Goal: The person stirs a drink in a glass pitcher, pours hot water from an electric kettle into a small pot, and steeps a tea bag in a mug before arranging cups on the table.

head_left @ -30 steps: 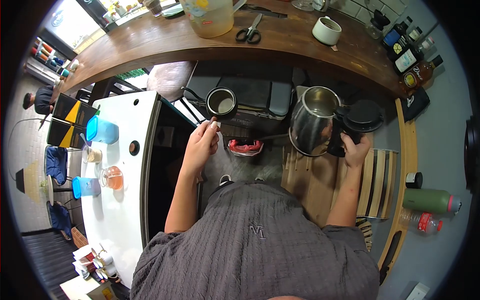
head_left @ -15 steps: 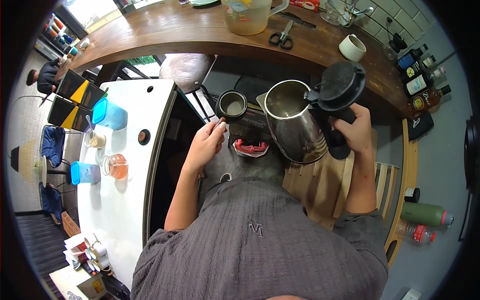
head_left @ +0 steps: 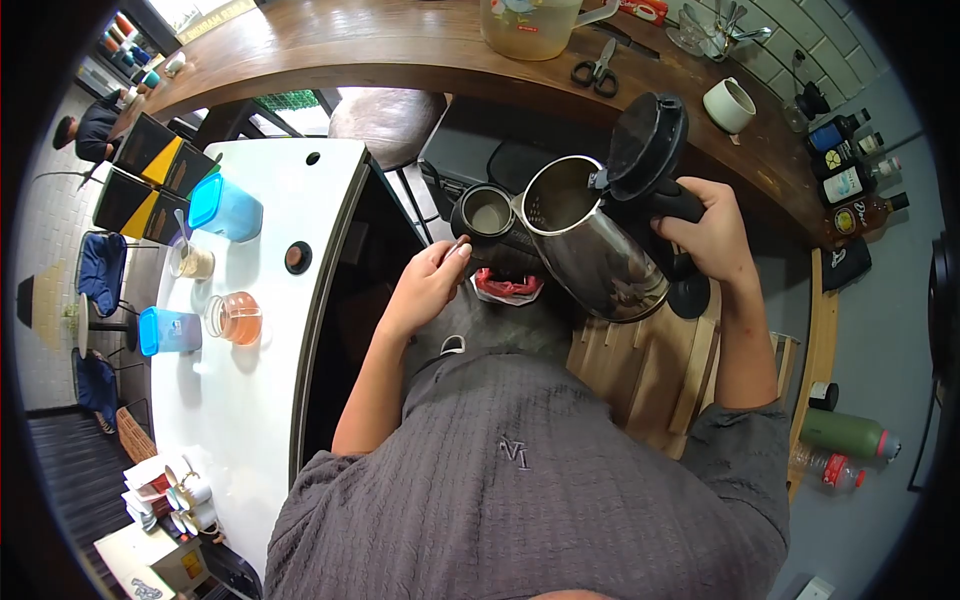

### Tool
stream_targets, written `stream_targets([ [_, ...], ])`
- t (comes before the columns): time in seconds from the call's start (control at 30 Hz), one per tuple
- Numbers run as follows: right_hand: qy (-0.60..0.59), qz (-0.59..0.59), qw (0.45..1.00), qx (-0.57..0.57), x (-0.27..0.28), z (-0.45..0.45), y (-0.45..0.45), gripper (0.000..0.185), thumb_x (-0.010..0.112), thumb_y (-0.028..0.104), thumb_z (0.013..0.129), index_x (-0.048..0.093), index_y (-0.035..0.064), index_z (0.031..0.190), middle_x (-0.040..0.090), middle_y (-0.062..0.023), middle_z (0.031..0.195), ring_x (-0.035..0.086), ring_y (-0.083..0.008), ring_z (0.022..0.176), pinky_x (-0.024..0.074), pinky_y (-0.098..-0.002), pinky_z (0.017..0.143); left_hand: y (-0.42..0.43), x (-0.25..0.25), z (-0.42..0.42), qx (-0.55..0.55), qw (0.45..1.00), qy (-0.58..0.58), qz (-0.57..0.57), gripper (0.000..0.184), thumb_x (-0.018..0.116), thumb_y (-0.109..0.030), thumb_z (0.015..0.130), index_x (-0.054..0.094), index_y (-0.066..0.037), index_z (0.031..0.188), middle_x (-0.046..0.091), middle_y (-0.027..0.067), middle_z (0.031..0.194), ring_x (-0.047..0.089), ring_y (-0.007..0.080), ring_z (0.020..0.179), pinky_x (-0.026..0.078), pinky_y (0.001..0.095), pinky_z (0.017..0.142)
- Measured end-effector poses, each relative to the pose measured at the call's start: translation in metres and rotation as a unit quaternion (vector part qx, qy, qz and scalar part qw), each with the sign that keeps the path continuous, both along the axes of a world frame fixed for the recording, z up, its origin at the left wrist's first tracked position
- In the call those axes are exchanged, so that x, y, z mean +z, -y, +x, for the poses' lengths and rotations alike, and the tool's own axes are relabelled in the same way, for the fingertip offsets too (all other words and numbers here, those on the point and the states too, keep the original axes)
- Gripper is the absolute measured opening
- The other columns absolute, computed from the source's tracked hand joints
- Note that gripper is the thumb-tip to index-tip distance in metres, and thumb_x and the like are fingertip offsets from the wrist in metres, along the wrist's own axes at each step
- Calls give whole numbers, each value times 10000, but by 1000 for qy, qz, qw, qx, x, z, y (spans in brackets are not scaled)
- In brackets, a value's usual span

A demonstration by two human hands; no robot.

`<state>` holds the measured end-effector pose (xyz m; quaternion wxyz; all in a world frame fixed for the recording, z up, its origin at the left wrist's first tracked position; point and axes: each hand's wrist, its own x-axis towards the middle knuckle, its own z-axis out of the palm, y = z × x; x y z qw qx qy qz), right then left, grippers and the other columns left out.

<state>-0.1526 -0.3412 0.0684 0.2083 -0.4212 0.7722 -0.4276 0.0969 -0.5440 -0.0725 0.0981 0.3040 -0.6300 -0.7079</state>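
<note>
My right hand [head_left: 712,232] grips the black handle of a shiny steel electric kettle [head_left: 610,260]. The kettle's black lid [head_left: 647,150] stands raised, and its body tilts left. Its spout is at the rim of a small dark cup [head_left: 488,212] with a pale grey inside. In front of that cup, the fingers of my left hand [head_left: 432,285] are closed round a thin brownish piece that looks like the cup's handle. My palm hides most of it. Whether liquid runs between kettle and cup I cannot tell.
On the wooden counter [head_left: 350,65] are scissors [head_left: 597,72], a jug [head_left: 525,30] and a white cup [head_left: 730,105]. The white table [head_left: 240,420] at left holds blue-lidded containers [head_left: 225,208] and a glass of pinkish liquid [head_left: 235,318]. Bottles [head_left: 845,185] line the right wall. A person [head_left: 95,128] sits far left.
The kettle has tipped further left, and its spout has come up against the cup's rim. My left hand and the cup have shifted slightly right. The view has turned a little.
</note>
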Motion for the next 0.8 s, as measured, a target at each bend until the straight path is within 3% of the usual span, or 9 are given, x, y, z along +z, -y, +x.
stream_targets([
  [0.33,-7,47,999,15,6,2,3,126,670,24,686,668,-12,807,604,34,671,515,-23,617,410,-209,570,4,-13,-5,-43,999,15,-9,270,504,-299,990,556,-42,923,402,-71,656,332,12,530,265,196,463],
  [0.4,-14,54,998,14,5,1,1,126,668,29,688,666,-14,806,603,34,668,516,-23,619,412,-209,573,4,-15,-7,-38,998,21,-45,383,510,-341,969,523,-31,744,451,-24,599,419,64,540,347,262,498],
  [0.7,-25,63,998,8,2,1,-3,139,663,39,691,665,-24,815,611,28,672,523,-28,624,419,-209,582,0,-17,-14,-55,997,21,-42,372,509,-332,966,548,-15,777,474,-12,617,441,72,559,359,259,517],
  [0.8,-31,70,997,8,6,5,-3,145,661,47,691,662,-27,815,605,28,668,519,-28,618,415,-211,574,-2,-20,-16,-68,998,10,-14,274,510,-295,986,542,-60,848,437,-54,663,349,15,509,278,198,448],
])
